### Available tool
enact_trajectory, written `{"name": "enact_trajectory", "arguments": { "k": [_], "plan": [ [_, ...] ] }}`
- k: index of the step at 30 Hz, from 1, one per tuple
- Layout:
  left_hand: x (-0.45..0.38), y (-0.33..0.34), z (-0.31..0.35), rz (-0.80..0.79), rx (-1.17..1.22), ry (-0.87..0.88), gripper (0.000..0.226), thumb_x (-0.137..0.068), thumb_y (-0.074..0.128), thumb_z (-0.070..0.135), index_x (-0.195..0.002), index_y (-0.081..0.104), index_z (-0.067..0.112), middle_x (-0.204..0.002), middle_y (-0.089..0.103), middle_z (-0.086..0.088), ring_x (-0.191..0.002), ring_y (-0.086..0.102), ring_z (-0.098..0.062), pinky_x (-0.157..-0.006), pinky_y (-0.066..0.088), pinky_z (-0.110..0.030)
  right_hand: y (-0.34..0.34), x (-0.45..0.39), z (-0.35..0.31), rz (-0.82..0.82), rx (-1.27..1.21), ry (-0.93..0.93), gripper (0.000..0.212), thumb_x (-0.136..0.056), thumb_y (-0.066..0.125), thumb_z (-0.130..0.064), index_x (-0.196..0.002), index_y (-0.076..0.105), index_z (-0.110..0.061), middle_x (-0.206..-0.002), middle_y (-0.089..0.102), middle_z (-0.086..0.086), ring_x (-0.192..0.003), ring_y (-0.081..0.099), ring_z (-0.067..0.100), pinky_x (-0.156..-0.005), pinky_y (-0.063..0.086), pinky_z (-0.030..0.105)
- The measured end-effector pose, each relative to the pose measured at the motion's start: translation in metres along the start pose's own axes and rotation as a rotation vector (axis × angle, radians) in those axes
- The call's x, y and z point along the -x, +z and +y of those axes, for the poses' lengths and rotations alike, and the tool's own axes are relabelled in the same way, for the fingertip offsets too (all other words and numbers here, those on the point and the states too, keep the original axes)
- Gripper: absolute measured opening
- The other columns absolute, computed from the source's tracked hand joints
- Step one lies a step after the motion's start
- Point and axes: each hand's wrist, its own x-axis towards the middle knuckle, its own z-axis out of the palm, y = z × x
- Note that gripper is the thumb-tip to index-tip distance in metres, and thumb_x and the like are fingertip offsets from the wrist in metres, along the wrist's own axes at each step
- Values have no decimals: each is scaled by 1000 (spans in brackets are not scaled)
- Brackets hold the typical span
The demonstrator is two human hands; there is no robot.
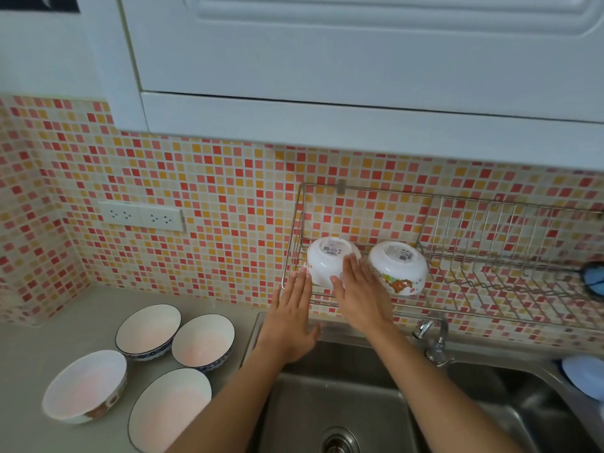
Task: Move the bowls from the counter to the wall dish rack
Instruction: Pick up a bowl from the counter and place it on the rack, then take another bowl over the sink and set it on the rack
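Two upturned white bowls [333, 261] in wire wall rack [490, 256], flat-fingered left hand [291, 322] and right hand [359, 292] flanking nearer one, four bowls [148, 331] left of both.

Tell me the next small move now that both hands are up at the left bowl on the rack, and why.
Probably draw both hands back and reach the left hand down to a counter bowl. The left rack bowl already sits upside down on the wall rack beside a second bowl, with straight fingers of the right hand merely touching it, and four bowls wait on the counter.
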Motion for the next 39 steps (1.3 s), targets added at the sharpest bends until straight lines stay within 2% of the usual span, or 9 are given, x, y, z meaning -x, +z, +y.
{"name": "enact_trajectory", "arguments": {
  "k": [3, 8, 12, 23, 27, 30, 33, 36, 39],
  "plan": [
    [0, 1, 0, -9, 13, -3, 83, -93, 24, 58, -145, -27, 19, -150, -36, 3, -137, -35, -17, -116, -17, -40, 5, 7, 1, -17, 28, -11, 69, -101, 9, -52, -155, 10, -11, -162, 15, 9, -148, 19, 23, -119, 21, 41],
    [-2, 3, 0, -12, 9, -10, 84, -92, 28, 56, -146, -26, 19, -153, -32, 1, -138, -33, -19, -115, -15, -41, -9, 0, 1, -200, -12, -35, 66, -101, 8, -54, -155, -5, -20, -163, -7, -1, -151, 0, 21, -120, 6, 49],
    [-3, 3, 1, -16, 1, -30, 85, -92, 29, 57, -146, -24, 20, -154, -31, 2, -138, -32, -19, -113, -17, -40, -16, 1, 1, -260, -40, -29, 66, -100, 9, -56, -155, -8, -23, -163, -11, -4, -151, -4, 22, -120, 4, 52],
    [24, -5, 6, -27, 57, -47, 83, -94, 30, 56, -146, -25, 22, -152, -34, 4, -138, -33, -17, -117, -13, -39, -13, 7, 0, -155, -22, -38, 69, -100, 9, -56, -155, -4, -17, -164, -5, 2, -150, -7, 23, -121, -2, 49],
    [63, -5, -10, -14, 166, -132, 77, -97, 29, 53, -143, -27, 27, -149, -35, 9, -136, -36, -13, -113, -19, -35, -4, 22, -8, 8, -29, -83, 72, -99, 15, -57, -155, 2, -14, -163, 4, 5, -150, -3, 24, -121, 0, 51],
    [91, -5, -45, 5, 190, -248, 73, -97, 22, 55, -140, -30, 26, -147, -36, 8, -137, -34, -14, -115, -16, -37, 3, 44, -38, 97, -246, -141, 73, -98, 22, -57, -155, 6, -15, -161, 2, 1, -148, -7, 18, -121, -2, 50],
    [120, -6, -92, 0, 191, -370, 73, -98, 26, 49, -149, -15, 17, -154, -25, -1, -141, -26, -18, -115, -14, -38, 10, 65, -92, 93, -467, -226, 69, -99, 30, -52, -156, 4, -22, -161, -4, -7, -148, -9, 11, -120, 1, 43],
    [143, 1, -148, 11, 183, -463, 68, -100, 30, 39, -151, -5, 11, -158, -16, -7, -146, -15, -25, -116, -11, -38, 27, 74, -149, 18, -544, -330, 66, -98, 32, -53, -155, 7, -31, -162, -1, -9, -149, -7, 10, -120, 3, 40],
    [167, 6, -203, 5, 196, -550, 64, -101, 32, 34, -151, -1, 10, -160, -9, -10, -147, -9, -26, -119, -5, -40, 52, 81, -208, -120, -507, -365, 64, -99, 33, -53, -154, 8, -34, -160, -5, -12, -149, -8, 12, -117, -1, 39]
  ]
}}
